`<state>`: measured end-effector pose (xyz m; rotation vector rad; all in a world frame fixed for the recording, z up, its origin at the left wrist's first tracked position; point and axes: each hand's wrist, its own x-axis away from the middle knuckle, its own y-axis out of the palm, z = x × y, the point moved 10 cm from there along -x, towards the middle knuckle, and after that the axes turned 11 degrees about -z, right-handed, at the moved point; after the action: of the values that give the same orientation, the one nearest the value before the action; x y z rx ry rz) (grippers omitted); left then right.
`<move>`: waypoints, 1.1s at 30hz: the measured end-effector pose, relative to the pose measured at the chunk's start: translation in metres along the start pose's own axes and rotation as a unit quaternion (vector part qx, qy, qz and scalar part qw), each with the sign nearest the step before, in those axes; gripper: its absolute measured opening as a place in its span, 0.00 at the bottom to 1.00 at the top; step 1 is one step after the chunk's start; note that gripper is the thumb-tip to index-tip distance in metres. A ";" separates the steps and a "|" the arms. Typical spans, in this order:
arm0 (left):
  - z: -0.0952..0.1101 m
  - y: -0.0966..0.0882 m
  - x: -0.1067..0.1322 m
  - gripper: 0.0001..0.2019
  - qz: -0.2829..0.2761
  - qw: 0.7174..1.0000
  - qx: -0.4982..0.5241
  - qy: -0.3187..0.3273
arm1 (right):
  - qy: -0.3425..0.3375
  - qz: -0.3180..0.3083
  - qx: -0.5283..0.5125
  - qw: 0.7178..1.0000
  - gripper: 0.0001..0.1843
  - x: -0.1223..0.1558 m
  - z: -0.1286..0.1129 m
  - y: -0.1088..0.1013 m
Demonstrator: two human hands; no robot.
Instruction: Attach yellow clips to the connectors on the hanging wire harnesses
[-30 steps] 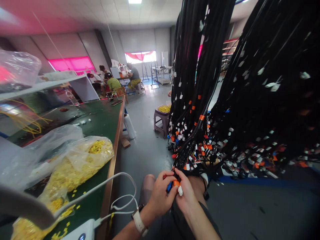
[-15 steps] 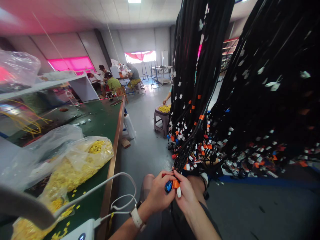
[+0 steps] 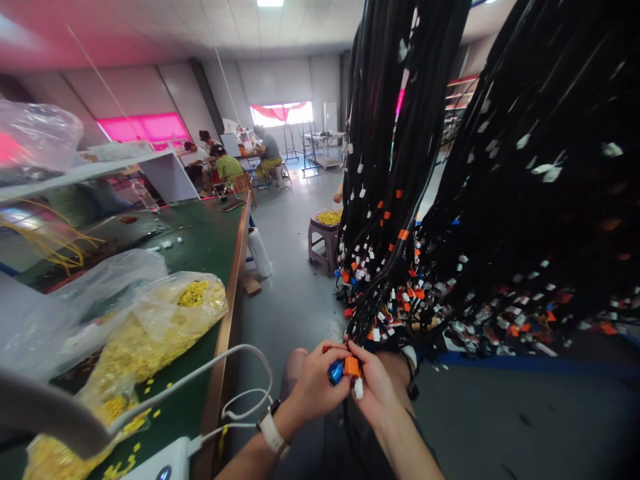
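Observation:
Both hands meet low in the middle, over my lap. My left hand point(image 3: 315, 387), with a watch on its wrist, is closed round a blue connector point(image 3: 335, 373) and the black wire behind it. My right hand point(image 3: 375, 390) pinches an orange connector point(image 3: 351, 366); a small white tag point(image 3: 359, 388) hangs just below it. These ends belong to a thick hanging bundle of black wire harnesses point(image 3: 390, 167) whose many orange, white and blue-tipped ends dangle right above my hands.
A green workbench point(image 3: 210, 247) runs along the left, bearing plastic bags of yellow parts point(image 3: 150, 327), a white cable and a white device point(image 3: 165, 463). A stool with a tub of yellow parts point(image 3: 327, 223) stands on the grey floor ahead. Several people sit far back.
My hands have shifted slightly and turned the connectors, so the blue and orange ends show more plainly. A hand reaching at the yellow tub half a second ago has drawn back.

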<state>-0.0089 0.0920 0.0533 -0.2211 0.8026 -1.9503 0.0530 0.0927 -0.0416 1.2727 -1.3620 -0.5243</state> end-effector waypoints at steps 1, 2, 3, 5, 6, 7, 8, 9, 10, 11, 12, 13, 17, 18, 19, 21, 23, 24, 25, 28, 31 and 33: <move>0.000 0.000 0.000 0.17 0.001 1.000 0.005 0.000 | 0.002 -0.002 0.000 1.000 0.05 0.000 0.001 0.001; 0.000 -0.001 0.000 0.17 0.003 1.000 0.009 -0.001 | 0.003 -0.003 0.002 1.000 0.04 0.001 0.002 0.002; -0.001 -0.002 0.001 0.16 0.007 1.000 0.014 -0.004 | 0.004 -0.005 0.004 1.000 0.04 0.001 0.002 0.003; -0.004 -0.004 0.001 0.13 0.016 0.999 0.026 -0.017 | 0.011 -0.010 0.009 1.000 0.04 0.002 0.003 0.004; -0.007 -0.005 0.001 0.11 0.019 0.999 0.037 -0.025 | 0.018 -0.014 0.010 1.000 0.03 0.002 0.004 0.004; -0.010 -0.005 0.002 0.10 0.021 0.998 0.052 -0.031 | 0.026 -0.018 0.011 0.999 0.03 0.002 0.005 0.005; -0.012 -0.004 0.001 0.09 0.021 0.996 0.078 -0.032 | 0.031 -0.022 0.009 0.999 0.04 0.002 0.005 0.005; -0.016 -0.002 0.001 0.09 0.018 0.992 0.118 -0.032 | 0.035 -0.028 0.004 0.999 0.04 0.002 0.005 0.005; -0.021 0.000 0.001 0.11 0.016 0.984 0.174 -0.036 | 0.037 -0.033 -0.001 0.999 0.04 0.002 0.005 0.005; -0.028 0.002 0.001 0.14 0.019 0.969 0.244 -0.046 | 0.040 -0.036 -0.005 0.999 0.04 0.002 0.004 0.004; -0.037 0.005 0.002 0.17 0.027 0.944 0.322 -0.063 | 0.042 -0.038 -0.008 0.998 0.04 0.002 0.004 0.004; -0.047 0.008 0.003 0.22 0.041 0.911 0.400 -0.087 | 0.044 -0.038 -0.010 0.998 0.03 0.002 0.003 0.003; -0.079 0.016 0.010 0.29 0.111 0.791 0.576 -0.171 | 0.037 -0.045 -0.032 0.998 0.05 0.002 0.001 0.002; -0.085 0.016 0.011 0.27 0.127 0.781 0.585 -0.182 | 0.038 -0.051 -0.041 0.997 0.05 0.002 0.001 0.002; -0.089 0.014 0.012 0.25 0.143 0.778 0.581 -0.189 | 0.041 -0.057 -0.050 0.996 0.05 0.002 0.002 0.003; -0.098 0.009 0.015 0.22 0.172 0.791 0.553 -0.197 | 0.052 -0.071 -0.071 0.994 0.05 0.002 0.005 0.005; -0.103 0.008 0.018 0.21 0.182 0.805 0.524 -0.210 | 0.069 -0.091 -0.092 0.989 0.06 0.004 0.007 0.007; -0.104 0.011 0.019 0.21 0.170 0.807 0.523 -0.217 | 0.076 -0.104 -0.100 0.987 0.07 0.005 0.008 0.009; -0.103 0.017 0.018 0.22 0.145 0.802 0.534 -0.225 | 0.082 -0.116 -0.104 0.984 0.07 0.006 0.009 0.011; -0.089 0.039 0.013 0.24 0.045 0.772 0.591 -0.229 | 0.095 -0.126 -0.100 0.982 0.07 0.008 0.010 0.012; -0.076 0.045 0.010 0.24 -0.001 0.761 0.610 -0.222 | 0.090 -0.113 -0.084 0.986 0.06 0.007 0.006 0.009; -0.073 0.044 0.011 0.25 -0.007 0.764 0.605 -0.225 | 0.068 -0.086 -0.068 0.992 0.05 0.004 -0.001 0.002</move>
<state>-0.0169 0.1020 -0.0320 0.1050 -0.8319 -1.9266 0.0539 0.0903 -0.0385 1.2953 -1.0906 -0.6260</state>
